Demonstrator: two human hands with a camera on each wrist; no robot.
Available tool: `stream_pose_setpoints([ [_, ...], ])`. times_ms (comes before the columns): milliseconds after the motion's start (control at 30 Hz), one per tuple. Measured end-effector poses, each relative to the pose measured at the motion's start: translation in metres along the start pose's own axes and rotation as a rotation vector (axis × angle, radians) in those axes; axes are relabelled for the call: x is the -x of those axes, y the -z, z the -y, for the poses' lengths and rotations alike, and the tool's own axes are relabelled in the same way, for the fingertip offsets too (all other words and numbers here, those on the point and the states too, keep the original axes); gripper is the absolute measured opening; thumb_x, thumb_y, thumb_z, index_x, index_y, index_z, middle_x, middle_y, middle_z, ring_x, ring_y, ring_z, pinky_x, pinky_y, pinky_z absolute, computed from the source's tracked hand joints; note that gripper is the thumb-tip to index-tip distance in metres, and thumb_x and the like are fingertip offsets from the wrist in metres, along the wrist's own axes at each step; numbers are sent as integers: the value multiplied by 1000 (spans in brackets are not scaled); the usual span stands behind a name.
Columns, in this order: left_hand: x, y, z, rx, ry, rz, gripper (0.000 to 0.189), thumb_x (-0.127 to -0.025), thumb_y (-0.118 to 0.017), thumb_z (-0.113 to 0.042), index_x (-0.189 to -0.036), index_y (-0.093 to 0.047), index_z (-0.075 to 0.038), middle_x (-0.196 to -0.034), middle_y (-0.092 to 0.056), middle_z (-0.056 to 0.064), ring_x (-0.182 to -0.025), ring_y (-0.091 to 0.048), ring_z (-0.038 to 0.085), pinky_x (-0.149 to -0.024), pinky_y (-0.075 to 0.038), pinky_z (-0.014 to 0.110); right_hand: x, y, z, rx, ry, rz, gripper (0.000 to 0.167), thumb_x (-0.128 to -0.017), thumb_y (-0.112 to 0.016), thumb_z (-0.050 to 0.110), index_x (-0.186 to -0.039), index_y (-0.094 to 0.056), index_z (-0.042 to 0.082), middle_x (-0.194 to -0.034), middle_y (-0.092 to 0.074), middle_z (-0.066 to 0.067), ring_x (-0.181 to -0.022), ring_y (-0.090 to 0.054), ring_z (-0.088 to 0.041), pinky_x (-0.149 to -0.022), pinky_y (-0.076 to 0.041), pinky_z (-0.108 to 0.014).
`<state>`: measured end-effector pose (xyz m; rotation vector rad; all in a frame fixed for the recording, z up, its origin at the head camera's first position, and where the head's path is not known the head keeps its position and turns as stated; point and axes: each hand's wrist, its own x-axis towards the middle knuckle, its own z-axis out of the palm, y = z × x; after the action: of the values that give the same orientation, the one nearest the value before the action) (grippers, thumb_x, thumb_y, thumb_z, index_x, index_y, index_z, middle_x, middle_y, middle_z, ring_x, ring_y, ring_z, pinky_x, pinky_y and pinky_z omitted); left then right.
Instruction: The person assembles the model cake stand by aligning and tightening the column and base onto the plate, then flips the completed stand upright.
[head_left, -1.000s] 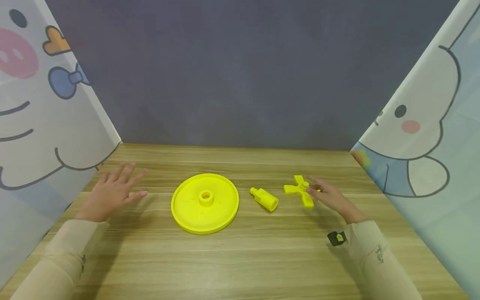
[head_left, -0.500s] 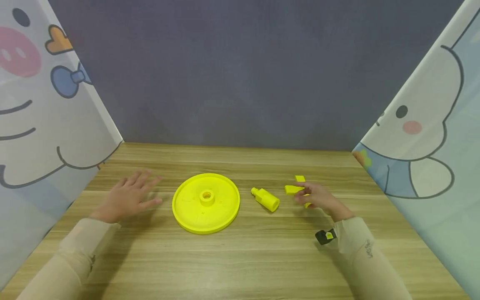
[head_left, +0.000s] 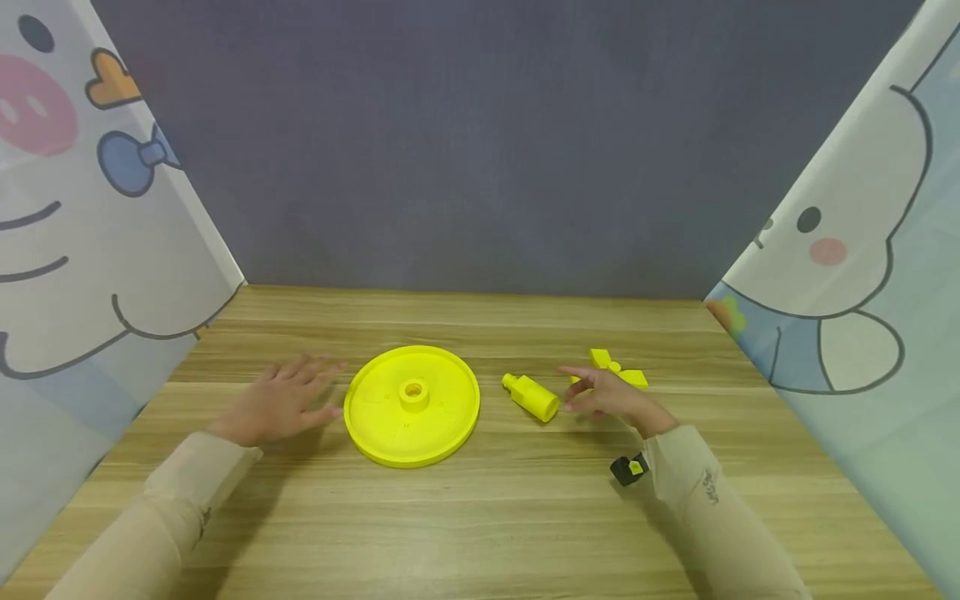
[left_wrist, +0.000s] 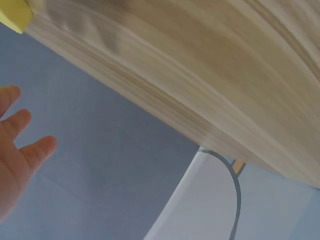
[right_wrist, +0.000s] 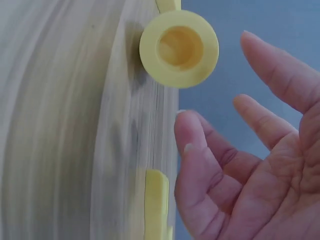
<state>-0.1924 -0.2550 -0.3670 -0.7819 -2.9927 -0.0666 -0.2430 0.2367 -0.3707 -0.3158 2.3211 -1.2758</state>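
Observation:
A yellow round disc (head_left: 442, 433) with a raised rim and a central hollow hub lies on the table. My left hand (head_left: 281, 402) is at its left side, fingers spread, thumb tip close to the rim; contact cannot be told. Right of the disc lies a yellow cylinder (head_left: 538, 402) with a narrow stepped tip pointing left; its hollow end (right_wrist: 149, 52) faces the right wrist camera. My right hand (head_left: 611, 395) hovers just right of the cylinder, index finger extended and other fingers loosely bent, holding nothing. Behind it, a yellow four-bladed piece (head_left: 632, 378) is partly hidden.
The wood-grain table (head_left: 420, 533) runs back to a dark grey wall panel (head_left: 480, 167). Cartoon-printed panels stand at the left (head_left: 150, 275) and right (head_left: 847, 192). A small black device (head_left: 627, 469) sits at the right wrist.
My right hand has moved left from the four-bladed piece toward the cylinder. The left hand has moved right, up to the disc's rim. The yellow parts stay in place.

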Motion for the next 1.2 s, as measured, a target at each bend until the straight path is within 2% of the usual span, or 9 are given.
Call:
stream_pose_setpoints([
  [67, -1, -3, -1, -1, -17, -9, 70, -95, -50, -53, -146, -39, -6, -147, -37, 23, -133, -30, 49, -98, -29, 70, -1, -2, 2, 3, -7, 1, 75, -85, -71, 13, -148, -32, 2, -119, -54, -19, -72, -53, -17, -54, -46, -27],
  [167, -3, -8, -2, -7, -29, -8, 70, -95, -49, -54, -143, -42, -4, -147, -38, 22, -134, -31, 47, -98, -31, 68, -2, -4, 3, 8, -15, 11, 73, -85, -71, 13, -147, -34, 1, -117, -55, -18, -84, -59, -21, -61, -52, -34],
  [233, -4, -11, -3, -11, -34, 1, 72, -94, -50, -55, -143, -43, -4, -146, -40, 21, -134, -31, 47, -98, -32, 68, -3, -7, 4, 7, -25, 18, 73, -85, -71, 13, -147, -34, 0, -116, -55, -18, -85, -59, -22, -62, -53, -36],
  [467, -6, -21, -7, -45, -66, 42, 70, -93, -50, -57, -141, -47, -5, -145, -43, 19, -132, -34, 47, -97, -32, 68, -6, -16, 10, 45, -57, 33, 74, -85, -71, 13, -147, -33, 0, -112, -56, -15, -77, -56, -17, -58, -50, -31],
  [600, -8, -22, -12, -37, -72, 96, 66, -94, -49, -55, -141, -49, -8, -147, -40, 20, -133, -32, 49, -97, -32, 68, -9, -20, 12, 92, -48, 33, 73, -85, -71, 16, -146, -36, 0, -106, -60, -13, -74, -56, -16, -53, -49, -28],
  [700, -10, -23, -15, -10, -70, 138, 67, -94, -49, -56, -142, -48, -9, -148, -37, 21, -133, -30, 50, -98, -31, 68, -12, -22, 12, 128, -37, 37, 70, -84, -71, 17, -144, -39, 1, -92, -61, -9, -66, -52, -15, -49, -45, -26],
  [867, -13, -26, -16, 2, -60, 144, 70, -92, -52, -57, -141, -47, -7, -147, -38, 21, -132, -32, 49, -98, -31, 68, -18, -27, 11, 168, -44, 27, 68, -85, -71, 18, -144, -41, 3, -71, -54, -5, -52, -42, -13, -45, -38, -23],
  [1033, -15, -25, -17, 15, -47, 164, 74, -90, -53, -59, -142, -46, -6, -147, -38, 21, -133, -31, 49, -100, -29, 68, -23, -33, 13, 198, -103, -22, 68, -86, -71, 22, -145, -41, 6, -68, -52, -6, -48, -37, -12, -43, -37, -23],
  [1200, -17, -22, -18, 29, -38, 188, 76, -89, -54, -59, -143, -45, -6, -149, -36, 21, -134, -29, 49, -100, -28, 68, -28, -37, 15, 255, -132, -56, 67, -85, -72, 24, -144, -43, 7, -76, -54, -8, -55, -45, -13, -45, -43, -24],
])
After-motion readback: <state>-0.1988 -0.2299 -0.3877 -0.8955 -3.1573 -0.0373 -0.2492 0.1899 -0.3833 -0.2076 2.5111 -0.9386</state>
